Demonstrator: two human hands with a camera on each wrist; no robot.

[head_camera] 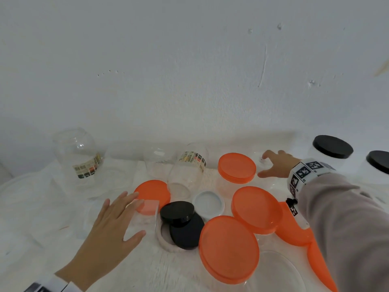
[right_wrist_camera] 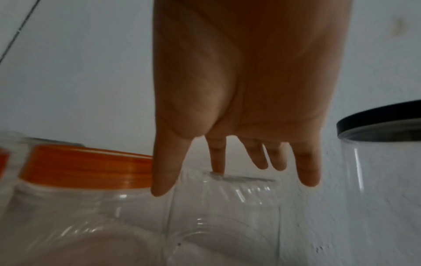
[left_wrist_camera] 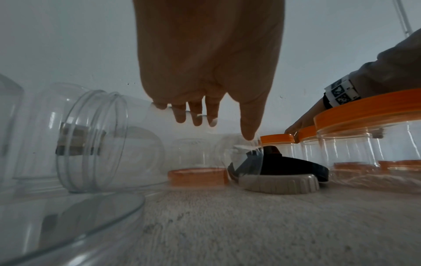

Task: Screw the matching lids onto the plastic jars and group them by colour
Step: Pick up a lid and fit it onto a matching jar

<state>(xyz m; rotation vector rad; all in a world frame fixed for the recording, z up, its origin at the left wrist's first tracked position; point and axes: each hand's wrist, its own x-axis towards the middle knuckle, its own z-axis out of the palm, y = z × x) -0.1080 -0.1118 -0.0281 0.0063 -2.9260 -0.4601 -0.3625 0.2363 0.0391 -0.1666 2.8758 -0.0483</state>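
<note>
Scene: a white, rough-textured bench point(head_camera: 181, 268) against a white wall, crowded with clear plastic jars and loose lids.

Left hand: the left hand point(head_camera: 114, 223) hangs over a small clear jar point(head_camera: 140, 220) near the front left; fingers point(left_wrist_camera: 248, 126) straight and spread, thumb tip at the jar's rim; nothing gripped.

Right hand: the right hand point(head_camera: 277, 165) reaches to the back right, over an uncapped clear jar point(right_wrist_camera: 223, 212); fingers point(right_wrist_camera: 307, 169) spread and relaxed, one fingertip touching the rim; not closed round it.

Done so far: four jars wear orange lids, clustered at centre right: the back one point(head_camera: 236, 167), a middle one point(head_camera: 256, 209), the nearest point(head_camera: 229, 248), and one partly hidden under the right sleeve point(head_camera: 292, 226); two black-lidded jars stand together at far right, one point(head_camera: 332, 146) beside the other point(head_camera: 379, 162).

Still loose: an orange lid point(head_camera: 154, 191) lying flat, two black lids stacked askew point(head_camera: 181, 220), a white lid point(head_camera: 208, 203) upturned, and a ribbed grey-white lid point(left_wrist_camera: 279, 182) under the black ones.

Still uncapped: a labelled jar on its side point(head_camera: 190, 165), a labelled jar at back left point(head_camera: 79, 157), and more clear jars, hard to count against the white.

Judgement: roughly halfway; orange and black groups begun, several lids left to match.
</note>
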